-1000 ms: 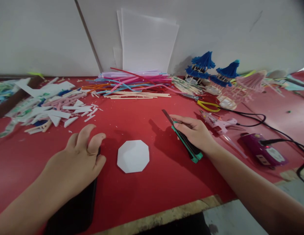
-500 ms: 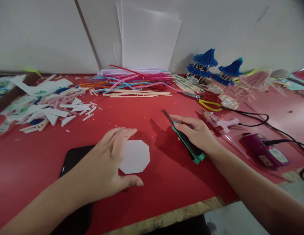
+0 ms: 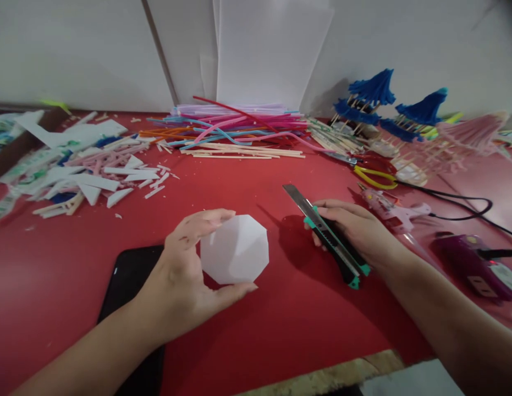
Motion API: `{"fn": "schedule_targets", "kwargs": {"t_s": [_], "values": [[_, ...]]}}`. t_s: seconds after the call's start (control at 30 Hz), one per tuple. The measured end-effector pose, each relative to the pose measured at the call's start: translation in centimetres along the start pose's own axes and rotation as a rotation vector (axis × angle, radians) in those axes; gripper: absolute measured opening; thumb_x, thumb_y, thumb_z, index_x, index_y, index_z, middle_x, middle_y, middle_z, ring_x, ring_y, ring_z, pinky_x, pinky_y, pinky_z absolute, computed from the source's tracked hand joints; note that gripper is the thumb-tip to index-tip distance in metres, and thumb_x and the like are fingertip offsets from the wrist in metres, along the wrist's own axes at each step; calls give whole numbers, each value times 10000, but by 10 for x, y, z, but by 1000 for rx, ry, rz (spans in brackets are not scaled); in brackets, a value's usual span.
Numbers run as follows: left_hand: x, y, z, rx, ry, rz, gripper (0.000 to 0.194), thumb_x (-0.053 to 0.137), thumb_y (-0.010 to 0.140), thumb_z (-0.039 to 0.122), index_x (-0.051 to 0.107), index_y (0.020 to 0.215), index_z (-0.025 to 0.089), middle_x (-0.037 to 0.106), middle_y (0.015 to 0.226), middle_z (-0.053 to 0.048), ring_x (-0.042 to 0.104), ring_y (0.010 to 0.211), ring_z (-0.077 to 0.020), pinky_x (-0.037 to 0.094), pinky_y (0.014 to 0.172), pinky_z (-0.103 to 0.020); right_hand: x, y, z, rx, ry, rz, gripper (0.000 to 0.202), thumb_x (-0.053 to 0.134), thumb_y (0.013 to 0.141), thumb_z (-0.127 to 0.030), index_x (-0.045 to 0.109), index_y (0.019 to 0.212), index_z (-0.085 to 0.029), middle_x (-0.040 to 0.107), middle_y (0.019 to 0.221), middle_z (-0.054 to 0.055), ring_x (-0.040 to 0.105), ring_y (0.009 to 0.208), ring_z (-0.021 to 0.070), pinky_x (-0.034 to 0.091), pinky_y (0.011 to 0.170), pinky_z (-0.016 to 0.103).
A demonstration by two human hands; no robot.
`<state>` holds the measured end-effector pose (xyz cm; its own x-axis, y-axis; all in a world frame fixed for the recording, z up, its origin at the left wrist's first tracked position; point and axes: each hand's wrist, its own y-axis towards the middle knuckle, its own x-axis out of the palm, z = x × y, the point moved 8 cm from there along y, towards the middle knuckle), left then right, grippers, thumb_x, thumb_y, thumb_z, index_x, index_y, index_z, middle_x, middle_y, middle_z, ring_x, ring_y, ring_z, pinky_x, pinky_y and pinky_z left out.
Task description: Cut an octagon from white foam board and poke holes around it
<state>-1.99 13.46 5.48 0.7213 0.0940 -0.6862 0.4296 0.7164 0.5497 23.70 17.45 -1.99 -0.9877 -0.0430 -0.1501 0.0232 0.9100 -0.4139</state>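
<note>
A white octagonal piece of board (image 3: 235,250) sits between the thumb and fingers of my left hand (image 3: 190,258), which grips it by its opposite edges. Part of its left side is covered by my fingers. In my right hand (image 3: 354,225) is a green-and-black utility knife (image 3: 332,236), its blade out and pointing up to the left, apart from the board. Under my left wrist lies a black phone (image 3: 130,275), partly hidden by my forearm.
White scraps (image 3: 91,181) litter the left of the red table (image 3: 239,346). Coloured sticks (image 3: 243,129) are piled at the back. On the right are yellow-handled scissors (image 3: 375,179), a pink glue gun (image 3: 398,212), a purple power socket (image 3: 478,267) and blue-roofed models (image 3: 371,91).
My left fingers and thumb have closed on the octagon's edges, and more of its face shows. My right hand has turned the knife so its flat side shows. The camera view has shifted.
</note>
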Motion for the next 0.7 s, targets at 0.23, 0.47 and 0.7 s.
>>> {"fn": "schedule_targets", "kwargs": {"t_s": [0.23,0.47,0.7], "values": [[12,-7,0,-31,-24,-123,873,777,736,366,285,1422,143,462,1407,-235,511,1277,-326,449,1063,-485,8,-3,-9,-126,-73,-95,410,775,714,-360,606,1053,-204,633,598,-30,577,485,122,452,477,234],[16,-8,20,189,-194,-190,1014,739,750,169,47,1481,294,333,1499,-194,394,1377,-307,467,1039,-487,54,-32,-5,-29,221,-342,346,791,717,-359,483,797,-223,495,495,-92,436,377,69,344,351,189],[17,-4,27,241,-304,-277,939,719,762,145,123,1472,293,401,1446,-189,422,1358,-302,466,1052,-500,74,-40,0,30,216,-415,324,770,672,-197,473,801,-215,579,601,-77,511,410,61,390,361,171]]}}
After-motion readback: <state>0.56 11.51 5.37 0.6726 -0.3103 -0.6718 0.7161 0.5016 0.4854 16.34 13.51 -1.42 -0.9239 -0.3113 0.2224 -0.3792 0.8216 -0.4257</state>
